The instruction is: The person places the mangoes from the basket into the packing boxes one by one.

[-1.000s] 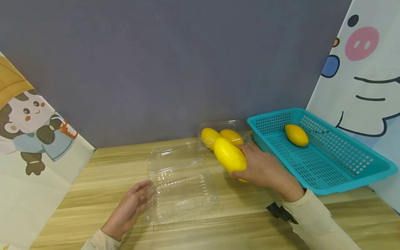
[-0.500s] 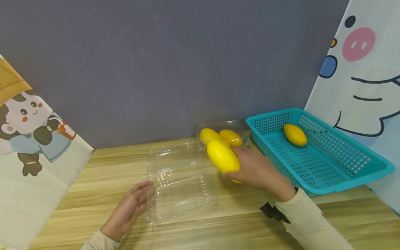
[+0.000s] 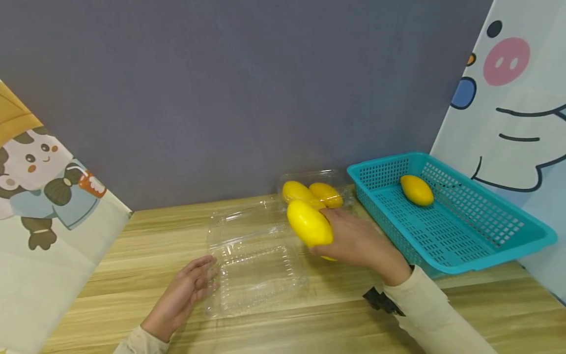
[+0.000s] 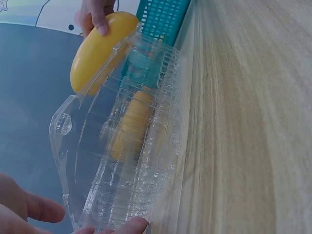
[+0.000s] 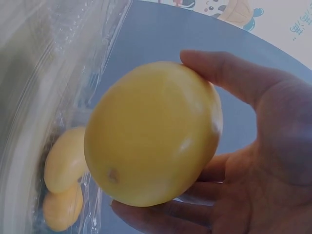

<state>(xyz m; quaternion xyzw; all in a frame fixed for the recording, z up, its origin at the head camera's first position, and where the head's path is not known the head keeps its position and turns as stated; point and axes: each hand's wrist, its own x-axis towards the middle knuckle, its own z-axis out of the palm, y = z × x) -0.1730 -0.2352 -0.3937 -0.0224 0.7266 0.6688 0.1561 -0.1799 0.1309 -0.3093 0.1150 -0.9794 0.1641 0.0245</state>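
My right hand (image 3: 353, 241) grips a yellow mango (image 3: 308, 223) above the table, just right of an open clear plastic clamshell box (image 3: 258, 275). In the right wrist view the thumb lies on one side of the mango (image 5: 153, 134) and the fingers curl round the other. At the clamshell's left edge is my left hand (image 3: 183, 295), its fingers loosely bent and right at the plastic rim. The left wrist view has the box wall (image 4: 97, 146) rising beside those fingertips. The clamshell's lid half lies folded back toward the wall.
Behind the held mango, another clear box (image 3: 329, 173) with two mangoes (image 3: 326, 194) stands against the grey wall (image 3: 239, 98). On the right is a turquoise basket (image 3: 446, 271) with one mango (image 3: 417, 190) inside. Cartoon-printed panels (image 3: 508, 123) flank the wooden table (image 3: 132, 255).
My right hand has moved left with the mango, toward the open clamshell. The left hand has stayed at the box's edge.
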